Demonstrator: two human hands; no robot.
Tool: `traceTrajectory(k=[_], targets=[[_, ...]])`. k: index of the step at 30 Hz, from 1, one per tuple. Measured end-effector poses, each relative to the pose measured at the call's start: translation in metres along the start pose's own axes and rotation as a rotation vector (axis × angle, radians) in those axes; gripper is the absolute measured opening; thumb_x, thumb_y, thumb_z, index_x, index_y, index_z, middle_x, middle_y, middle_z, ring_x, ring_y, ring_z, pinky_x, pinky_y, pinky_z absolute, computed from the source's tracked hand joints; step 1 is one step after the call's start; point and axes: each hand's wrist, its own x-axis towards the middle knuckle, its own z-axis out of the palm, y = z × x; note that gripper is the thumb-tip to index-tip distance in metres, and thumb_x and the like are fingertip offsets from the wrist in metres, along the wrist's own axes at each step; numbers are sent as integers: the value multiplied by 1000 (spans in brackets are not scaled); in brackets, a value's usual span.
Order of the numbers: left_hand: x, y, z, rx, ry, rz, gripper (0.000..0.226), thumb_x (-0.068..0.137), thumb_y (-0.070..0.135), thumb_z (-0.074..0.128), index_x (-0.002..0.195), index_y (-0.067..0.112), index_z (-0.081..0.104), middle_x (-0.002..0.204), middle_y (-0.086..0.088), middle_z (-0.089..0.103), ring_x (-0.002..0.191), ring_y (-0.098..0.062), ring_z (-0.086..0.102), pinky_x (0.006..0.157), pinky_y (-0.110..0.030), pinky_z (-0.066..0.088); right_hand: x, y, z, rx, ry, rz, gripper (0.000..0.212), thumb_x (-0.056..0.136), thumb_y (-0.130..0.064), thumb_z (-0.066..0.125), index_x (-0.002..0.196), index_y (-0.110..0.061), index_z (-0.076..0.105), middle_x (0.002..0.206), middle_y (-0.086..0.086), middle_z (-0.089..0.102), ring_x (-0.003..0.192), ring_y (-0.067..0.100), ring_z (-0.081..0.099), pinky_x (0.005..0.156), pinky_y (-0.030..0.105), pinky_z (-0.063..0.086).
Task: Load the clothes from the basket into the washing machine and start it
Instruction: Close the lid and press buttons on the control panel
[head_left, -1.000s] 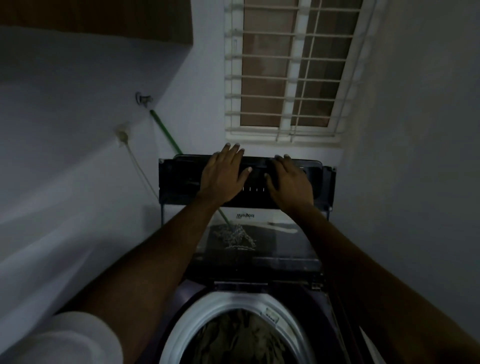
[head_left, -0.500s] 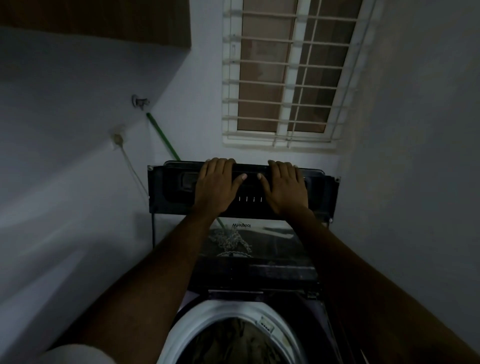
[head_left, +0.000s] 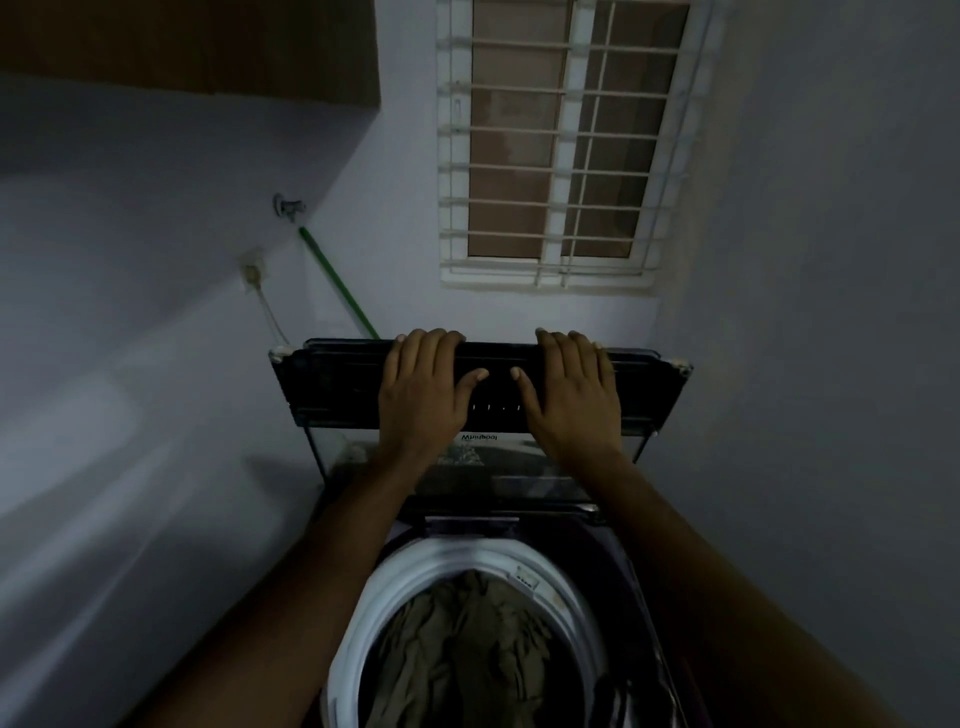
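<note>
A top-loading washing machine stands below me with its white tub rim (head_left: 363, 618) showing. Olive-brown clothes (head_left: 467, 654) lie inside the tub. The dark glass lid (head_left: 332, 384) is raised and leans back toward the window wall. My left hand (head_left: 423, 395) and my right hand (head_left: 571, 395) both lie on the lid's upper edge, fingers hooked over its top and thumbs pointing toward each other. No basket is in view.
A barred window (head_left: 561, 145) fills the wall behind the machine. A tap (head_left: 288, 206) with a green hose (head_left: 337, 283) and a socket with a white cord (head_left: 254, 273) are on the left wall. A wooden cabinet (head_left: 187, 47) hangs top left. Walls close in on both sides.
Both hands slid up to the lid's top edge and spread apart. The lid has tipped toward me, and the clothes in the tub have come more into view.
</note>
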Motion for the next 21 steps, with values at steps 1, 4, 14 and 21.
traceTrajectory(k=[1,4,14,21], targets=[[-8,3,-8,-1,4,2,49,100,51,41,123,12,57,123,-7,61,119,-30,53,112,-43,30,-8,-2,-8,-2,22,-13,53,100,-48,33,137,-13,46,133,8,55,129,28,44,114,40,23],[-36,13,-32,-4,17,5,48,98,52,43,121,13,58,121,-6,62,116,-28,53,108,-42,32,-28,-6,-36,-9,70,-67,44,100,-42,33,114,-15,64,108,5,68,101,27,61,94,37,37],[-177,36,-97,166,-38,159,44,100,53,40,113,20,66,110,-3,66,96,-25,59,82,-37,38,-81,-14,-76,160,-1090,141,60,95,-56,37,135,-13,51,145,15,45,127,30,47,103,35,36],[-267,43,-124,77,-613,-3,77,93,73,12,133,25,56,137,1,57,126,-23,54,100,-42,44,-184,-12,-41,145,-1062,83,57,97,-55,34,115,-10,63,122,17,62,108,31,58,94,39,46]])
